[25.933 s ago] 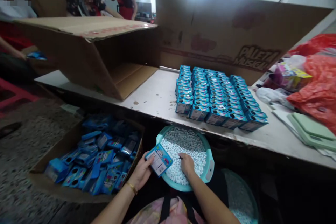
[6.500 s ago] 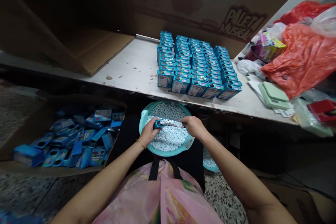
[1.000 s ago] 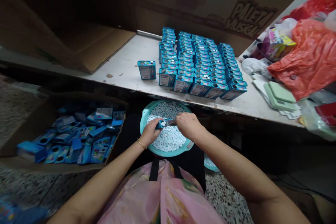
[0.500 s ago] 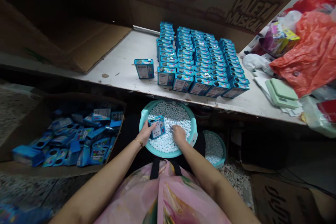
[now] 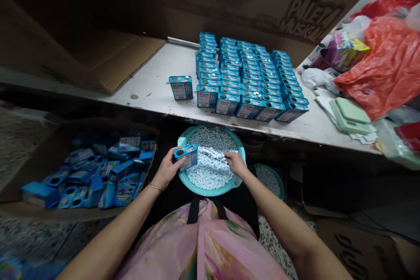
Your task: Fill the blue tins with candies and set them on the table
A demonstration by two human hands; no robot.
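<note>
Small white round candies fill a turquoise plastic basin (image 5: 242,140) on my lap. My left hand (image 5: 166,169) grips a blue candy box (image 5: 186,156) at the basin's left side, its dark round opening facing up. On the right, my right hand (image 5: 235,164) is closed on what looks like the handle of a spoon, just over the candies (image 5: 210,179). A heaped row of candies lies in front of its fingers and mostly hides the spoon. Several rows of blue boxes (image 5: 250,107) stand upright on the white table, with a single box (image 5: 181,88) apart at their left.
At my left is a cardboard carton (image 5: 19,210) of jumbled blue boxes. A second basin (image 5: 280,183) of candies sits low on the right. The white table (image 5: 147,83) carries a green scale (image 5: 351,113) and red plastic bags (image 5: 393,61). Large cardboard (image 5: 229,4) stands behind.
My left hand has drawn the box slightly left and tilted its top toward me. My right hand has shifted right and up, and a heaped row of candies now shows before its fingers.
</note>
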